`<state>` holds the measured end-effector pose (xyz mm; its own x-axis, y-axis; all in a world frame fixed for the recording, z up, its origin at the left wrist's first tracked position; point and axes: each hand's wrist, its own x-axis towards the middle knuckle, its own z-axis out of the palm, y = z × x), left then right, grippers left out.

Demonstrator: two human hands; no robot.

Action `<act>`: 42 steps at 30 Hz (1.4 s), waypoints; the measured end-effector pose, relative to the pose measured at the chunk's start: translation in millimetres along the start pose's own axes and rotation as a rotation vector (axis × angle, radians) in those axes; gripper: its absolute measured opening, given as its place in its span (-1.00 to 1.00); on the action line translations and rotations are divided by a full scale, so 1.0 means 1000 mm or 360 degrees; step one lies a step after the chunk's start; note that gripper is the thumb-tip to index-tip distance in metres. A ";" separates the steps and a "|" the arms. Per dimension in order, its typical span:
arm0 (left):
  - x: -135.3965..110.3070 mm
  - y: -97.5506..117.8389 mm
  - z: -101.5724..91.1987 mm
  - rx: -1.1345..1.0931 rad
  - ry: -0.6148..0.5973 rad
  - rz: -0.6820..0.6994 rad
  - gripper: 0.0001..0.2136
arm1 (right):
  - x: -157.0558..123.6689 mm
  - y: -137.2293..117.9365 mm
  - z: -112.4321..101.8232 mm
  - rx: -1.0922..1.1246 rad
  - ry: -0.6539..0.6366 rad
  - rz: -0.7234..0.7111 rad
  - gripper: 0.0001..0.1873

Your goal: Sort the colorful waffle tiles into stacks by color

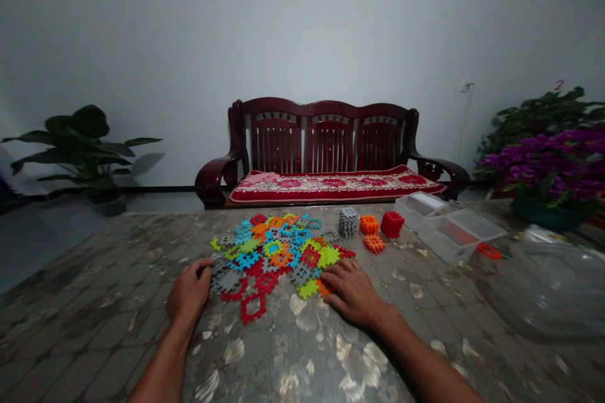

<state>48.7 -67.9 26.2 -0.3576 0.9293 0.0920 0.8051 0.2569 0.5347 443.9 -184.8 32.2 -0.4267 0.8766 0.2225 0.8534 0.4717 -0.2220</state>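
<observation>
Fingers (336, 272) of left hand (189, 291) and right hand (352, 293) lie spread on one tile heap (269, 258), three tile stacks (369, 225) beyond

A red-cushioned wooden bench (326, 138) stands between a leafy potted plant (80, 138) and purple bougainvillea (553, 164).

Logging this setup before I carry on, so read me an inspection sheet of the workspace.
Surface: glossy grey-brown mottled table cover.
Job's things: loose heap of flat interlocking plastic waffle tiles in red, orange, green, blue and grey.
Clutter: grey tile stack, orange tile stack, red tile block, clear plastic box, clear round bowl.
Grippers: none; left hand curled against the heap's grey tiles, right hand resting on its edge.
Cables: thin white cable down the wall.
Surroundings: dark red wooden bench with floral cushion, broad-leaved potted plant, purple-flowering plant.
</observation>
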 end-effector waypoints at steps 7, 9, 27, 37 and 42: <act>-0.019 0.011 0.001 -0.0139 0.0405 0.0572 -0.67 | 0.003 -0.001 0.009 -0.0167 0.0164 -0.0050 -0.66; -0.032 0.022 0.007 -0.0284 0.0355 0.0966 -0.73 | 0.004 0.000 0.011 -0.0202 0.0224 -0.0059 -0.69; -0.104 0.082 0.043 -0.0498 -0.0169 0.1970 -0.77 | 0.009 0.000 0.030 -0.0161 0.0579 -0.0235 -0.58; -0.093 0.071 0.047 -0.0562 -0.0062 0.1945 -0.76 | -0.013 0.064 -0.009 -0.0033 0.0576 0.0453 -0.56; -0.096 0.070 0.051 -0.0456 -0.0159 0.2011 -0.82 | -0.029 0.083 -0.028 -0.0029 0.0358 0.0673 -0.56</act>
<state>163.1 -125.3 12.1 0.6161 0.5041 0.6052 0.4236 -0.8598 0.2850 535.1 -174.2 33.6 0.0329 0.9479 0.3168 0.9442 0.0745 -0.3210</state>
